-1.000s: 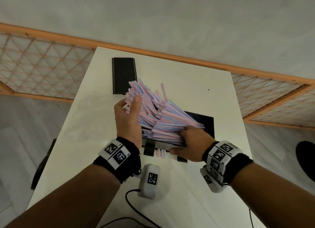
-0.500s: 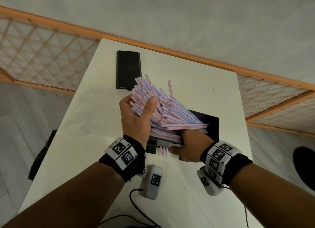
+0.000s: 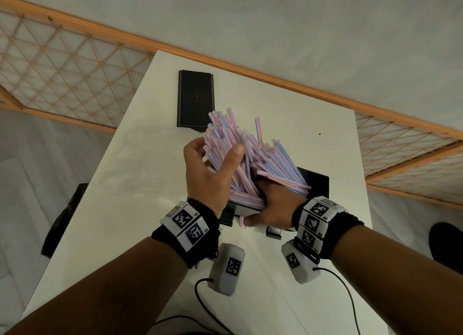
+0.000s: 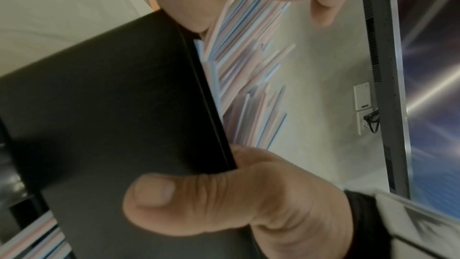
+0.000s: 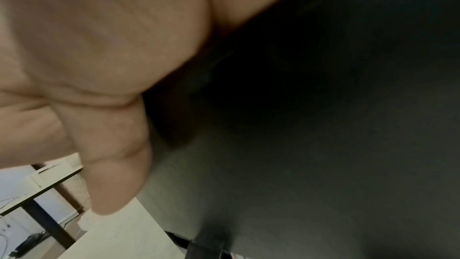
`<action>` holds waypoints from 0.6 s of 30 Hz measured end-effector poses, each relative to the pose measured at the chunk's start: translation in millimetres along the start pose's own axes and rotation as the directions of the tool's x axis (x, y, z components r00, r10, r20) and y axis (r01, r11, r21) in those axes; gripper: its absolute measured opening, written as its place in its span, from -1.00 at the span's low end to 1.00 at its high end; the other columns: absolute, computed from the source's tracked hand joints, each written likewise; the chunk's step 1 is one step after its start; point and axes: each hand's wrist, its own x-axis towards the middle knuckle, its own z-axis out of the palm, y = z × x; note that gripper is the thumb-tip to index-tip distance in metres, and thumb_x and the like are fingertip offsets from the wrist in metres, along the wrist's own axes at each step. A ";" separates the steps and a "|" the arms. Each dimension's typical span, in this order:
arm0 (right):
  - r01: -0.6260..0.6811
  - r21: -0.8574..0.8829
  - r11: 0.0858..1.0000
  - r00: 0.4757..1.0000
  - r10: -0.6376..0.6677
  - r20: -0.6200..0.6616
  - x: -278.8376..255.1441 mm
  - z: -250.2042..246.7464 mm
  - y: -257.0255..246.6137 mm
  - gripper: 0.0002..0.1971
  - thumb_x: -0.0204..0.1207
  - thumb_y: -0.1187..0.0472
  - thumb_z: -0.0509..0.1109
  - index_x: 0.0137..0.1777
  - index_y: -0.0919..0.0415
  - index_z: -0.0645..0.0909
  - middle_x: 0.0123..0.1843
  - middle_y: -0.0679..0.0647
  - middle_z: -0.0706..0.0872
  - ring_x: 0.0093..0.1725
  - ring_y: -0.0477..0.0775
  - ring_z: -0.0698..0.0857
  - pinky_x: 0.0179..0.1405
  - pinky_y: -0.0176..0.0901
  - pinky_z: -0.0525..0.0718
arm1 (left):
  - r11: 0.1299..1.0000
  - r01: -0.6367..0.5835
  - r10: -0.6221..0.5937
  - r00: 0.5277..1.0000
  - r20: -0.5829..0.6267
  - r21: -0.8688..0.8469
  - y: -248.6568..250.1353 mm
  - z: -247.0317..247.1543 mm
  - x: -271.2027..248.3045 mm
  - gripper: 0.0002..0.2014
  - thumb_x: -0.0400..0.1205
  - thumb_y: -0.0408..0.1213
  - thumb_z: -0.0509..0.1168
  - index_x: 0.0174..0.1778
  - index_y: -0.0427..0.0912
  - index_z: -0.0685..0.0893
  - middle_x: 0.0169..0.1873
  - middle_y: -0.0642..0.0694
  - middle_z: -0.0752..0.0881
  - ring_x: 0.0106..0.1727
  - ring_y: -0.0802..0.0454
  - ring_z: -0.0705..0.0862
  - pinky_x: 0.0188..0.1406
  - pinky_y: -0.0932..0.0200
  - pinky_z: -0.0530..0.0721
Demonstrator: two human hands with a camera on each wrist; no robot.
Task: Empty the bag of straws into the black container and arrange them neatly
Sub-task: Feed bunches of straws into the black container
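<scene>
A thick bundle of pink, blue and white straws stands tilted in the black container near the table's middle, its far ends fanned up and to the left. My left hand grips the bundle from the left, thumb across the top. My right hand holds the container's near wall, thumb outside and fingers inside among the straws. The left wrist view shows that thumb on the black wall and straws rising above it. The right wrist view shows only my fingers against dark plastic.
A flat black lid lies farther back on the white table. A few straw ends poke out below the container's front. Cables trail near the front edge. A dark chair stands off the table's left side.
My left hand has lifted the straws' far ends, so the bundle stands steeper. My right hand's fingers have slid deeper into the container beside the straws.
</scene>
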 end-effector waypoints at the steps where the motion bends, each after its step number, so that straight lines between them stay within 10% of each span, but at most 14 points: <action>1: 0.006 -0.019 1.000 1.000 -0.005 0.021 1.0 -0.3 -1.1 -0.14 0.26 -0.22 0.66 0.53 0.03 0.46 0.30 -0.10 0.59 0.27 0.01 0.57 0.23 -0.23 0.44 | 1.000 -0.002 0.002 1.000 0.007 0.015 0.3 0.2 -0.3 -0.17 0.24 0.32 0.49 0.34 -0.04 0.44 0.27 -0.07 0.66 0.11 0.22 0.74 0.10 0.27 0.70; 9: 0.130 -0.019 0.991 0.991 -0.129 0.035 5.9 -4.5 -0.7 -0.06 0.13 -0.38 0.59 0.56 -0.13 0.47 0.51 -0.19 0.55 0.49 -0.06 0.48 0.50 -0.18 0.37 | 0.999 -0.004 0.001 0.997 0.083 0.034 4.7 0.7 -4.4 -0.08 0.20 0.08 0.71 0.39 -0.13 0.43 0.26 -0.04 0.71 0.08 0.24 0.81 -0.03 0.33 0.75; 18: 0.037 0.237 0.971 0.997 -0.020 -0.073 -6.0 -9.7 7.2 -0.18 -0.04 -0.66 0.46 0.07 -0.08 0.69 -0.07 -0.09 0.82 -0.03 -0.06 0.78 0.08 -0.03 0.74 | 0.977 -0.006 -0.006 0.999 0.054 0.213 -3.5 1.6 -0.8 -0.18 0.28 -0.10 0.74 0.40 -0.06 0.46 0.19 0.07 0.77 0.13 0.18 0.81 0.17 0.01 0.83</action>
